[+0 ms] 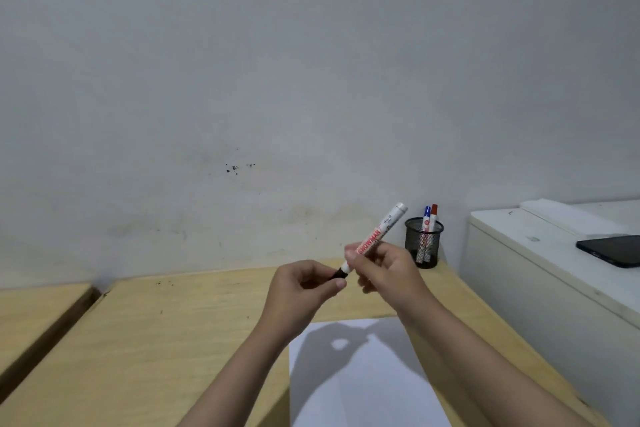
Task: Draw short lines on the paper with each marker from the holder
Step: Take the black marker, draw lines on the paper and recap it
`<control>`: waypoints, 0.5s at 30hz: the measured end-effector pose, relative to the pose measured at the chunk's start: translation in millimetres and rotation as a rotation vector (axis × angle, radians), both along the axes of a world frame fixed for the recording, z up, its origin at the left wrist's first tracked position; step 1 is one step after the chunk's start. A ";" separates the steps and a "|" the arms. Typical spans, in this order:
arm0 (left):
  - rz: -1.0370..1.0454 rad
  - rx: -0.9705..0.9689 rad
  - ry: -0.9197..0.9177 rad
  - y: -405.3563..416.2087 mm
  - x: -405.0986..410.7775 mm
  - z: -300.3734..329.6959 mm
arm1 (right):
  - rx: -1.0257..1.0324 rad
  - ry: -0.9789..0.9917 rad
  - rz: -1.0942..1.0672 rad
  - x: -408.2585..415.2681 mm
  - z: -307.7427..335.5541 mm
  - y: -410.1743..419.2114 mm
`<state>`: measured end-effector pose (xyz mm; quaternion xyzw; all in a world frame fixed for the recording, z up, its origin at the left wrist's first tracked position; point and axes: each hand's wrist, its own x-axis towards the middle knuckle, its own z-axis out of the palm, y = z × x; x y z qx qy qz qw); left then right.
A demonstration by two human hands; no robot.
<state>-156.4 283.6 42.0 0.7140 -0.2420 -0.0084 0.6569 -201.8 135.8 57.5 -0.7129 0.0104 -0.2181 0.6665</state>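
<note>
A white plastic marker with red lettering (375, 238) is held up over the light wooden desk (166, 322), tilted, black cap end down-left, butt end up-right. The barrel is clamped by the right hand (384, 270), fingers (353, 255) wrapped round its middle. The black cap (340, 274) is pinched by the left hand (304, 282), thumb and forefinger closed on it; whether it's seated or half off can't be told, since the join is partly hidden.

Handling, judged: marker is light, stiff, smooth plastic, a bit slippery, so the barrel is best gripped mid-length w/ a firm wrap, cap taken at its tip and pulled straight along the axis. Nothing fragile here, but an exposed nib could smear skin or desk.

The white sheet of paper (346, 385) lies flat on the desk below the hands, near edge out of frame, no marks visible on the part shown.

Count: 1 marker in hand; 2 more standing in the black mesh metal holder (424, 243) at the desk's back right, 1 blue-capped marker (427, 217), 1 red-capped marker (434, 215). 3 markers total, 1 holder, 1 sheet.
</note>
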 end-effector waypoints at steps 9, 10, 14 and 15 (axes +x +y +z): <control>-0.020 0.076 -0.100 -0.5 1.9 -9.8 | -0.099 -0.030 0.087 10.3 -18.5 -1.4; -0.033 0.081 -0.098 0.2 3.4 -10.2 | -0.105 -0.040 0.113 10.6 -19.7 -1.8; -0.067 0.126 -0.053 8.1 12.7 -15.8 | -0.107 -0.076 0.199 11.5 -21.2 -4.7; -0.063 0.129 -0.034 11.2 16.2 -18.8 | -0.091 -0.080 0.195 12.5 -20.8 -6.6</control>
